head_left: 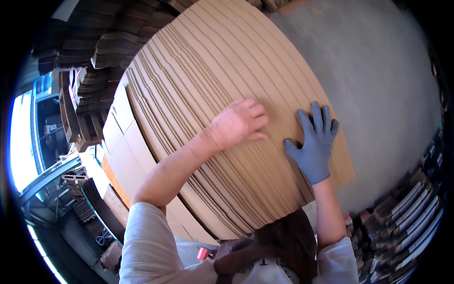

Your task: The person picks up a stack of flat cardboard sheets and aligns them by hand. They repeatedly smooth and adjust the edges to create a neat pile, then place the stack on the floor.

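Far left: dark stacks [111,49] of layered, ragged-edged board. Left of the work: a pale panel [134,144], flat, smooth and scored with straight creases, just beside the first edges of the fan.

Centre: the sheets [222,80], thin tan cardboard with a matte face, overlap like shingles in front of the person. Edges are crowded and slightly wavy at left, wider spaced and straighter at right. The step in hand appears to be spreading or evening these sheets.

The left hand [240,122], bare, is over the middle of the fan with fingers bent; whether they pinch an edge cannot be told. Work with light, even strokes; hard pressure could buckle the thin edges.

The right hand [313,147], in a grey-blue matte glove, has fingers spread on the right-hand sheets. Keep this palm flat to steady the fan and limit slipping.

Right: smooth grey floor [369,85].
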Available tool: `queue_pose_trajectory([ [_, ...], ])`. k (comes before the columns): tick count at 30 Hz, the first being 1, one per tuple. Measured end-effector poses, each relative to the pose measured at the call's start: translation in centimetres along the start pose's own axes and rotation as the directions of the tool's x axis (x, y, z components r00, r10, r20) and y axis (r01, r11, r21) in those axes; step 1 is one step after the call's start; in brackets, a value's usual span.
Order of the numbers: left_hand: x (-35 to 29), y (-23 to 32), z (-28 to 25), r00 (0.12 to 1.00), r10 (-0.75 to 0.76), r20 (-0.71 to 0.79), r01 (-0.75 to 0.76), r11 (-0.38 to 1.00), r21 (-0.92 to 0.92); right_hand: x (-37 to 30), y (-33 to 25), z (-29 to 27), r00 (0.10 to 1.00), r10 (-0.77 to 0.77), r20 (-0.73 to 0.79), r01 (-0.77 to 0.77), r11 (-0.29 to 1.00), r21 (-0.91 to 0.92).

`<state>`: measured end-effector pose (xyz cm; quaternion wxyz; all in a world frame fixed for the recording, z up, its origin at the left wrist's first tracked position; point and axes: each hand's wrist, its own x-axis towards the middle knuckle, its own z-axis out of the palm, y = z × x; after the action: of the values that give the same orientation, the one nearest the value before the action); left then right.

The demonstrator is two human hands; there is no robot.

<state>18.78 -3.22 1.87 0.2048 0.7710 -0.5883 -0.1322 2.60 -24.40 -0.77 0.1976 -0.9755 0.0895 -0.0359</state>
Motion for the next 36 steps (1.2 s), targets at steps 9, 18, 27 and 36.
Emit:
queue_pose_trajectory([
  [9,-0.2,0.0,0.2,1.000,-0.008,-0.013,0.009,1.000,0.023,0.3,0.1,0.3,0.999,-0.014,-0.037,0.014,1.000,0.006],
  [18,-0.1,0.0,0.1,1.000,0.015,-0.027,-0.014,0.999,0.039,0.0,-0.1,0.1,1.000,0.010,-0.002,-0.010,1.000,0.012],
  [27,-0.6,0.1,-0.8,0.999,-0.008,-0.052,0.004,0.998,-0.066,-1.3,0.3,-0.3,0.994,-0.020,-0.111,0.036,0.989,0.142],
  [36,-4.3,1.9,-1.0,0.994,-0.068,-0.088,0.065,0.997,-0.041,-2.4,-4.6,0.4,1.000,-0.013,0.003,0.012,0.993,0.118],
])
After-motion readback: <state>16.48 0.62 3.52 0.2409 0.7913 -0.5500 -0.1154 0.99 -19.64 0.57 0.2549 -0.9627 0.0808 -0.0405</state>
